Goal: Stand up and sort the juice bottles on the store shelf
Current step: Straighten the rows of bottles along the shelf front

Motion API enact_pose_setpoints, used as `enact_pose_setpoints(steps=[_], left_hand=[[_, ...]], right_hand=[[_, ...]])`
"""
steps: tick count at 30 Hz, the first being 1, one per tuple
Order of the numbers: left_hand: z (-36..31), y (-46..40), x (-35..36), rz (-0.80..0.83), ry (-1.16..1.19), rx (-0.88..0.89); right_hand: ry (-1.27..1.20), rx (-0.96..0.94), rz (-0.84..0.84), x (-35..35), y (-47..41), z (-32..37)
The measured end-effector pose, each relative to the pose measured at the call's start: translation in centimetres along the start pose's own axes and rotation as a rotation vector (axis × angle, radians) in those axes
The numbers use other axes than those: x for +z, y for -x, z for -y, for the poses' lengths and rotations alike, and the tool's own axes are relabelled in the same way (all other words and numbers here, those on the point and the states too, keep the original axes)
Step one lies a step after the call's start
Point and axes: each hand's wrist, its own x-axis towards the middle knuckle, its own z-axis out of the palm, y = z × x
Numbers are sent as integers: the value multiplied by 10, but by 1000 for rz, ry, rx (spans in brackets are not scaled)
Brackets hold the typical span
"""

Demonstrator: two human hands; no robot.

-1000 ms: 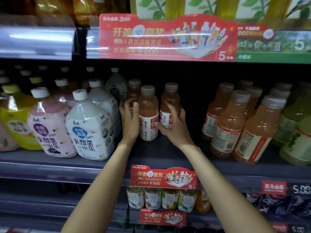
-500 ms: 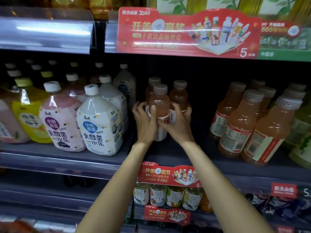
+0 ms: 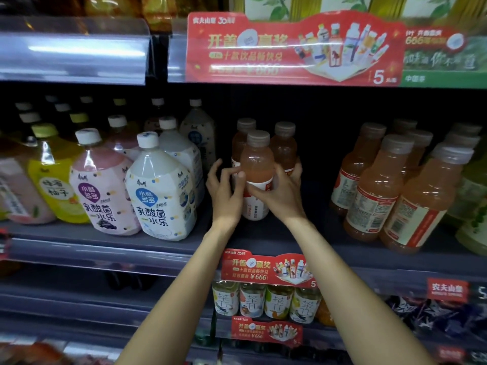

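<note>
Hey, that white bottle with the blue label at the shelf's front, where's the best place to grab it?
Probably the narrow neck just under the cap of the white bottle, coming from the front and above. Its body is wide and bulging, and the pink bottle presses against its side, leaving little room there.

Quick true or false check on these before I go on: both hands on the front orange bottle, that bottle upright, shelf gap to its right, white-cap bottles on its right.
1. Both the left hand and right hand hold the front orange bottle. True.
2. That bottle lies on its side. False: it stands upright.
3. A bare stretch of shelf lies to its right. True.
4. The white-capped bottles stand on its right. False: they stand on its left.
</note>
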Motion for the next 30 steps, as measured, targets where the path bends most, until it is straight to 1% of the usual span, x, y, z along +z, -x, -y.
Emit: enact_pose_setpoints(steps=[4,6,8,10,12,13,15,20,23,26,28,30], left_hand=[[-6,8,0,57,-21,87],[-2,3,-1,40,-90,142],[5,-9,-1,-61,-270,183],[10,-21,0,-137,-484,161],[11,-30,6,-90,-623,109],[10,-34,11,-49,-636,82],[9,-39,21,6,-551,44],[11,-34,20,48,-276,27],[11,-22,4,109,-58,12],[8,-8,-8,155,141,-33],[-2,2,-10,182,295,-79],[-13,8,-7,202,363,-104]], right_hand=[[21,18,34,-27,5,-11],[31,46,48,-39,7,-16],[37,66,63,-46,7,-18],[37,76,73,-49,7,-18],[36,80,83,-49,7,-18],[30,83,84,-48,8,-18],[13,88,81,-48,9,-17],[-12,92,88,-51,10,-14],[-8,95,133,-57,8,-15],[-61,87,205,-60,6,-17],[-131,51,213,-61,8,-16],[-297,47,170,-63,8,-17]])
